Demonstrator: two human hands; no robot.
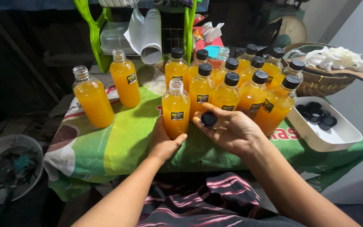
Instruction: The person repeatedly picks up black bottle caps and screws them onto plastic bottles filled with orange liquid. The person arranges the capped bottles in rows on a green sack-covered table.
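Three uncapped bottles of orange juice stand on the tabletop (118, 143), which is draped in a green printed cloth. My left hand (163, 141) wraps around the base of the nearest open bottle (175, 110), which stands upright near the middle of the front edge. My right hand (232, 130) hovers just beside that bottle, palm up, with a black cap (209, 119) pinched between thumb and fingertips. The other two open bottles stand toward the left edge: one (93, 98) nearer the front, one (125, 80) further back. Behind my right hand a tight cluster of capped bottles (240, 86) fills the back right part of the tabletop, all upright and touching or nearly so. At the right edge sits a white rectangular tray (337, 136) with several loose black caps (318, 115) gathered at its far end. Past the back right corner a woven basket (322, 86) holds crumpled white cloth. A green rack (95, 38) stands beyond the back edge, and a round basin (9, 168) lies on the floor off the left edge
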